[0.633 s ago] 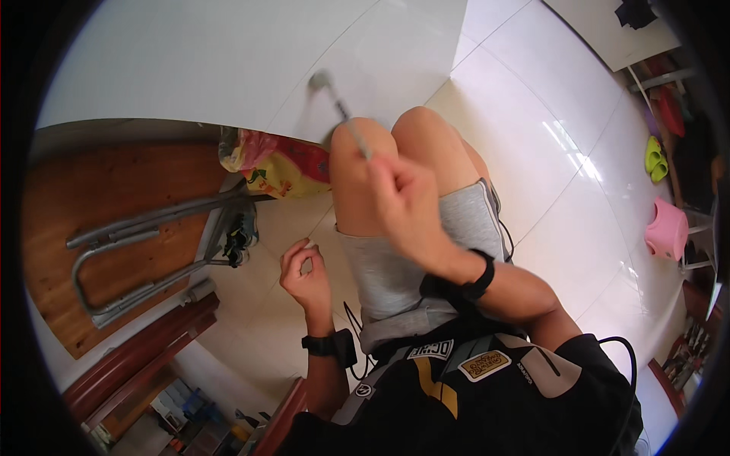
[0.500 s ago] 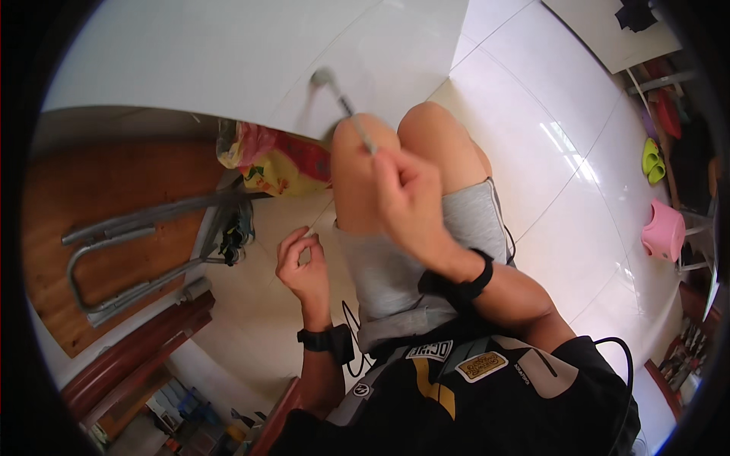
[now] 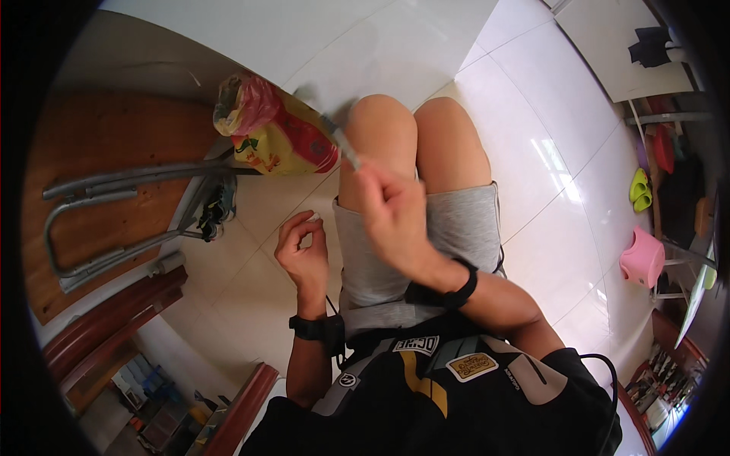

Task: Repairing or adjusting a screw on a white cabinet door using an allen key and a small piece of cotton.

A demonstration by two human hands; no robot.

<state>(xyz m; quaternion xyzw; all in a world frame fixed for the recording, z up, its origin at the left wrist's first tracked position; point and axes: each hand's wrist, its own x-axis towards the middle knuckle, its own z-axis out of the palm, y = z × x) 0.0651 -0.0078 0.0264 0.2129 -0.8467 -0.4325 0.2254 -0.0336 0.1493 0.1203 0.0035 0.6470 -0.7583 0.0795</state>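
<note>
My right hand (image 3: pixel 395 216) is closed round the end of a slim pale stick with a rounded greyish head (image 3: pixel 346 149). The stick slants up and left past my bare left knee; its far end is smeared by motion, so its exact kind cannot be told. That end shows against the edge of a large white surface (image 3: pixel 388 45); whether it touches is unclear. Lower and to the left, my left hand (image 3: pixel 302 258) pinches a small white piece (image 3: pixel 313 216) between thumb and fingertips, the other fingers curled. Black bands circle both wrists.
A red and yellow plastic bag (image 3: pixel 281 140) stands beyond my left hand. Further left are a folded grey metal frame (image 3: pixel 91 201), a wooden panel (image 3: pixel 114 137) and shoes (image 3: pixel 217 205). Green clogs (image 3: pixel 640 190) and a pink stool (image 3: pixel 642 258) sit on the tiled floor at right.
My right hand has moved slightly left and down with the stick, its head now nearer my knee. The whole view has shifted a little, and more of the bag shows. My left hand keeps its pinch.
</note>
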